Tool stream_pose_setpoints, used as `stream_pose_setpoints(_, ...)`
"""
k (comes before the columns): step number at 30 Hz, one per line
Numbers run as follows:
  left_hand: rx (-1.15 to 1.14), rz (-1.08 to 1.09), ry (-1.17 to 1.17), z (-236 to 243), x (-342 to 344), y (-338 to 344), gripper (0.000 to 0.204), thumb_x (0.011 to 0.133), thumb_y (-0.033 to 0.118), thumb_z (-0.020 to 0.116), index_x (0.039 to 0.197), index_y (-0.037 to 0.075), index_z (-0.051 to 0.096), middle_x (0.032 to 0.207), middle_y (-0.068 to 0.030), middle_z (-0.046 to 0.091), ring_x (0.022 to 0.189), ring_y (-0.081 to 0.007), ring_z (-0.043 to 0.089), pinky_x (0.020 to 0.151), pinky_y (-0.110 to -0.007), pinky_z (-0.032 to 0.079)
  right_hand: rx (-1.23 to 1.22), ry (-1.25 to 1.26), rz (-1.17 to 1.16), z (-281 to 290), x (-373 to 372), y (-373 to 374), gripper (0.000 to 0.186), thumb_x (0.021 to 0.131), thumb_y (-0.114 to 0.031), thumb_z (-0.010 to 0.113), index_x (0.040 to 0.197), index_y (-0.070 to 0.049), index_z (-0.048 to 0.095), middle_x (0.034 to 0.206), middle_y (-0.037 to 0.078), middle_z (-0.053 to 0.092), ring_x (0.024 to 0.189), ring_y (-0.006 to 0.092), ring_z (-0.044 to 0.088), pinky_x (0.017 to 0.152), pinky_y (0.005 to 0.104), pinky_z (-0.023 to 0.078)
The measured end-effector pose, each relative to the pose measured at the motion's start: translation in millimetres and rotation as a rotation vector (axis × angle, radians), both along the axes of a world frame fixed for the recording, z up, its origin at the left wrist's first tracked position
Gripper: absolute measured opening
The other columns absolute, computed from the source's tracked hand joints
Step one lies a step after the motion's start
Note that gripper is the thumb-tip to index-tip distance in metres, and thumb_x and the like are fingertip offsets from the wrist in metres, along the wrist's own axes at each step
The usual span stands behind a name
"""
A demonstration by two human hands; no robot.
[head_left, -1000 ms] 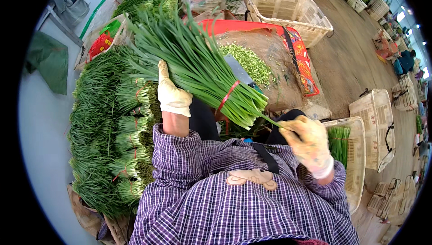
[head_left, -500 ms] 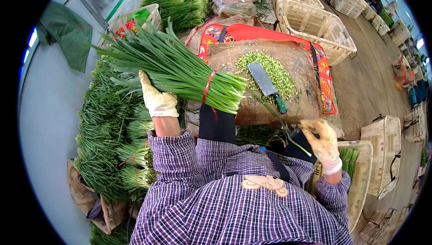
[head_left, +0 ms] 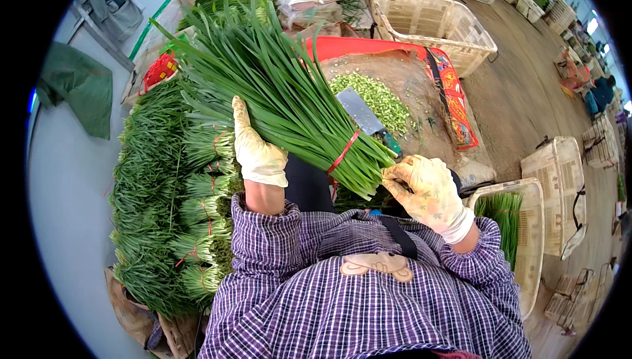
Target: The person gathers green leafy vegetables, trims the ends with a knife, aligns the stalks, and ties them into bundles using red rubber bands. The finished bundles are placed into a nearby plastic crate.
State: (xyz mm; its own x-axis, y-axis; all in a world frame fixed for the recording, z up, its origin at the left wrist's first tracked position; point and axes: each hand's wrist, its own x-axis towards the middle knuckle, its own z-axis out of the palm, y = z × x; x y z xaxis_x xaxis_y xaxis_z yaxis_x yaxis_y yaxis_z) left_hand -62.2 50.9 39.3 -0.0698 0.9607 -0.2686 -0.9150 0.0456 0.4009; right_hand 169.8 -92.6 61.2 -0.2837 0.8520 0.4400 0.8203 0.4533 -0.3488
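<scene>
A large bundle of garlic chives (head_left: 289,105), tied with a red band (head_left: 344,153), lies slanted across my lap, its leaves toward the upper left. My left hand (head_left: 260,151), in a cream glove, grips it from below, thumb up along the leaves. My right hand (head_left: 428,191), in a patterned glove, is closed at the pale stem ends, thumb and fingertips pinched on them. Just beyond the stem ends rests a cleaver (head_left: 361,112) with a green handle, partly hidden by the bundle. Chopped stem bits (head_left: 378,95) are heaped beside its blade.
A burlap-covered board (head_left: 421,69) lies on red patterned cloth. Tied chive bundles (head_left: 204,194) are stacked at my left. At my right stands a crate (head_left: 530,247) with chives in it. More plastic crates (head_left: 428,23) stand beyond the board.
The bundle has swung to the right and tilted, its stem ends now nearer me. My right hand has come left from beside my knee to those ends. The loose stalk beside it is out of sight.
</scene>
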Motion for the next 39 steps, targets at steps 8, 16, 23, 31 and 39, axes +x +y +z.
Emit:
stream_pose_setpoints(8,0.12,-0.128,-0.033,-8,13,-4,0.035,0.093,0.034,0.055,0.118,0.009,0.057,0.113,-0.0061,0.064,0.098,-0.0259,0.063,0.083,-0.043,0.056,-0.114,0.246,-0.209,20,18,-17,0.019,0.075,-0.018,0.073,0.09,-0.008,0.067,0.074,0.007,0.063,0.063,0.0223,0.063,0.057,0.0339,0.05)
stream_pose_setpoints(16,0.252,-0.183,-0.107,-9,20,-8,0.038,0.093,0.035,0.055,0.12,0.008,0.055,0.116,-0.0073,0.062,0.1,-0.0268,0.062,0.087,-0.045,0.053,-0.035,0.148,-0.19,-6,15,-15,0.011,0.074,-0.015,0.07,0.079,-0.009,0.064,0.071,0.008,0.062,0.067,0.0274,0.063,0.058,0.0376,0.05)
stream_pose_setpoints(23,0.205,-0.199,-0.077,-3,31,-13,0.036,0.094,0.035,0.052,0.118,0.009,0.057,0.115,-0.0062,0.063,0.099,-0.0256,0.062,0.087,-0.042,0.053,0.013,0.254,-0.088,10,-2,-4,0.027,0.073,-0.026,0.074,0.094,-0.012,0.064,0.078,0.004,0.061,0.074,0.0221,0.061,0.061,0.0342,0.046)
stream_pose_setpoints(31,0.145,-0.22,-0.025,-4,50,-20,0.036,0.095,0.036,0.05,0.119,0.01,0.056,0.114,-0.0068,0.063,0.098,-0.0252,0.062,0.087,-0.042,0.052,0.287,-0.21,-0.012,-1,-17,11,0.014,0.077,-0.022,0.069,0.084,-0.014,0.06,0.082,0.002,0.057,0.072,0.0181,0.054,0.06,0.032,0.039)
stream_pose_setpoints(39,0.125,-0.269,-0.041,-12,49,-21,0.036,0.095,0.036,0.051,0.12,0.01,0.056,0.113,-0.0065,0.063,0.098,-0.0246,0.062,0.085,-0.042,0.053,0.035,0.448,0.116,13,3,8,0.012,0.072,-0.009,0.073,0.077,-0.01,0.062,0.07,0.005,0.065,0.07,0.0218,0.065,0.057,0.0337,0.05)
